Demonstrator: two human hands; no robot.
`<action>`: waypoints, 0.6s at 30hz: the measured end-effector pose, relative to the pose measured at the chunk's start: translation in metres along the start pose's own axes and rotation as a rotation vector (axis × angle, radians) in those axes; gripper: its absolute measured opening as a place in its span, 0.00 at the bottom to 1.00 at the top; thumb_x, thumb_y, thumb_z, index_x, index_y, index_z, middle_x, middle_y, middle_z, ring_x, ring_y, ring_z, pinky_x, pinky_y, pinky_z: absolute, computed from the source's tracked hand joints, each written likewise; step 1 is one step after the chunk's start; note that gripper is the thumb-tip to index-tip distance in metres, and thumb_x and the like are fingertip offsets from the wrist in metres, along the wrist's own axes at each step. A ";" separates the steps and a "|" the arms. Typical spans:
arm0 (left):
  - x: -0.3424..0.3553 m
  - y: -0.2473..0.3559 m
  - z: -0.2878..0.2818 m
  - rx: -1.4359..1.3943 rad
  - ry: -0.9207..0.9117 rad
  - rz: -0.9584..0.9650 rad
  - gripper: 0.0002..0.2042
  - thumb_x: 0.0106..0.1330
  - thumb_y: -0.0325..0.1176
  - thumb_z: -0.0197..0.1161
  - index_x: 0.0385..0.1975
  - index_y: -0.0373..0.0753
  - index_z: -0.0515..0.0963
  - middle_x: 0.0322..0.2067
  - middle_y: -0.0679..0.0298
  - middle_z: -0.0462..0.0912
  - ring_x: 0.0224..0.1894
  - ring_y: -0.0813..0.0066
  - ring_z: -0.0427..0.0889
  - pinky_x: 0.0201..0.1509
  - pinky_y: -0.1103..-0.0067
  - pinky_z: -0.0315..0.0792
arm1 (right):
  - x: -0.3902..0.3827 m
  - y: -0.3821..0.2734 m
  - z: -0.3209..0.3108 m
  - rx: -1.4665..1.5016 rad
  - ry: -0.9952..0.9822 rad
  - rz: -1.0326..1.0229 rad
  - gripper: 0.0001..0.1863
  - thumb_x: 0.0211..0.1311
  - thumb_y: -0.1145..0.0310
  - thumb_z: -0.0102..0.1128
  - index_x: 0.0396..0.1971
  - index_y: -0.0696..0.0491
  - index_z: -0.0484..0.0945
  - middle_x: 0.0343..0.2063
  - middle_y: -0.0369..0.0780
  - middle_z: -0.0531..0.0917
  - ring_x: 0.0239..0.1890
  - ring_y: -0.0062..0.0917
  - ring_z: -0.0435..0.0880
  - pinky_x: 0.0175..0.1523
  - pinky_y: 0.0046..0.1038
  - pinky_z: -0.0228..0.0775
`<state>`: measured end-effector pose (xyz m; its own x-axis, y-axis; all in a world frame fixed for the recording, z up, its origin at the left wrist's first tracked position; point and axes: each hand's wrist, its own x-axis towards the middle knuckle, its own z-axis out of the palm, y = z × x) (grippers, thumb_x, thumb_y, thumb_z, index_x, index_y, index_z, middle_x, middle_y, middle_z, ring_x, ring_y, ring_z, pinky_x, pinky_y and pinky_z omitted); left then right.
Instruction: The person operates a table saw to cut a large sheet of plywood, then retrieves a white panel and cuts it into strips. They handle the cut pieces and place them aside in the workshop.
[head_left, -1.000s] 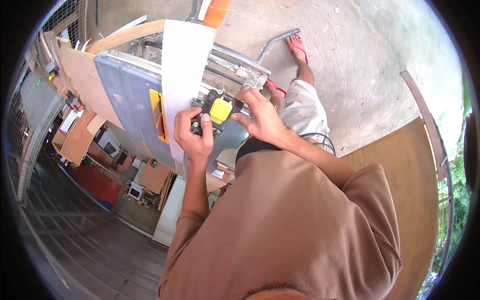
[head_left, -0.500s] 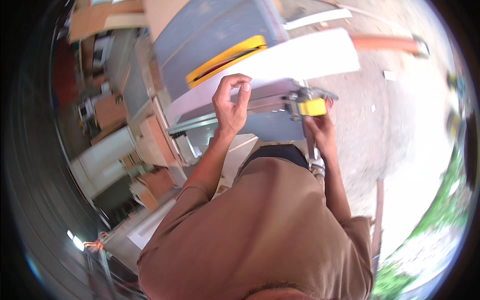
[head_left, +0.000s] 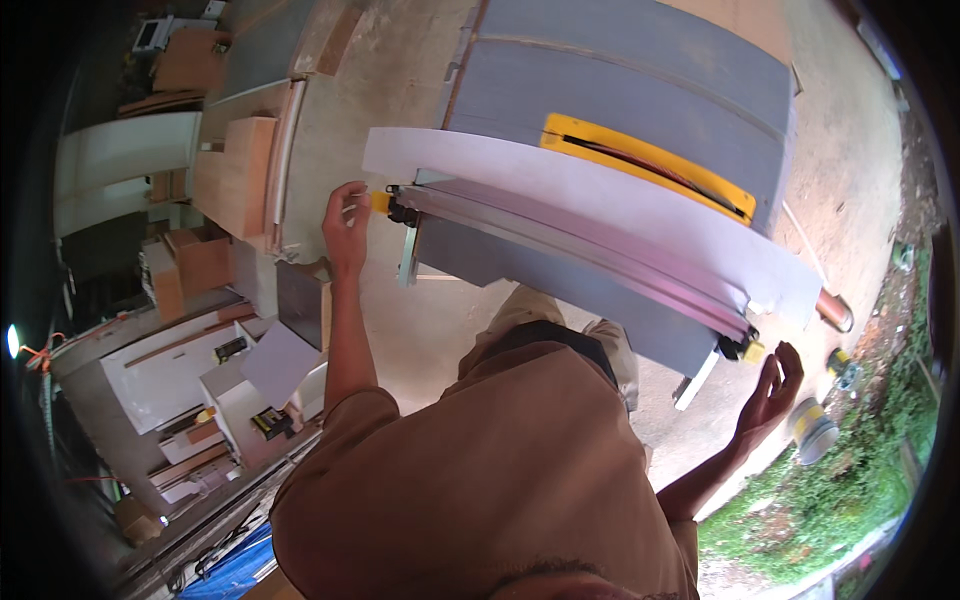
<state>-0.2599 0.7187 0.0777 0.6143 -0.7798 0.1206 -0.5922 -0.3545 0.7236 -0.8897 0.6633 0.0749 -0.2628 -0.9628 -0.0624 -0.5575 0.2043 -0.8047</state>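
Note:
A table saw (head_left: 640,75) with a grey top and a yellow insert plate (head_left: 648,168) around its blade slot stands in front of me. A long metal rip fence (head_left: 570,258) spans its near side. Against the fence's far side lies a long white board (head_left: 480,152), overhanging both ends of the saw top. My left hand (head_left: 347,228) is at the fence's left end, loosely curled beside a yellow lever (head_left: 380,202); its fingers are apart and I see no grip. Just off the yellow lever (head_left: 755,352) at the right end, my right hand (head_left: 772,392) is open with bent fingers.
Wooden cabinet parts (head_left: 235,180) and boards stand at the left. Lower left, tools lie among white panels (head_left: 150,370). An orange pipe (head_left: 833,310) lies beyond the board's right end. A bucket (head_left: 812,430) stands near the grass (head_left: 800,510) at the right.
My view has turned. My right hand has come away from the yellow lever it was touching. My left hand, raised over the board before, is now by the fence's left end lever.

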 end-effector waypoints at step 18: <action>0.078 0.002 0.056 0.381 -0.882 0.638 0.33 0.48 0.36 0.76 0.56 0.35 0.74 0.53 0.58 0.74 0.58 0.58 0.74 0.60 0.66 0.72 | 0.021 -0.112 0.166 -0.744 -0.671 -0.397 0.36 0.40 0.75 0.73 0.57 0.52 0.76 0.51 0.44 0.78 0.52 0.42 0.79 0.54 0.41 0.77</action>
<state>-0.2423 0.6280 0.0501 -0.3428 -0.9095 -0.2352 -0.8753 0.2184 0.4315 -0.7024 0.5913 0.0657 0.4014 -0.8382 -0.3692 -0.9064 -0.3057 -0.2915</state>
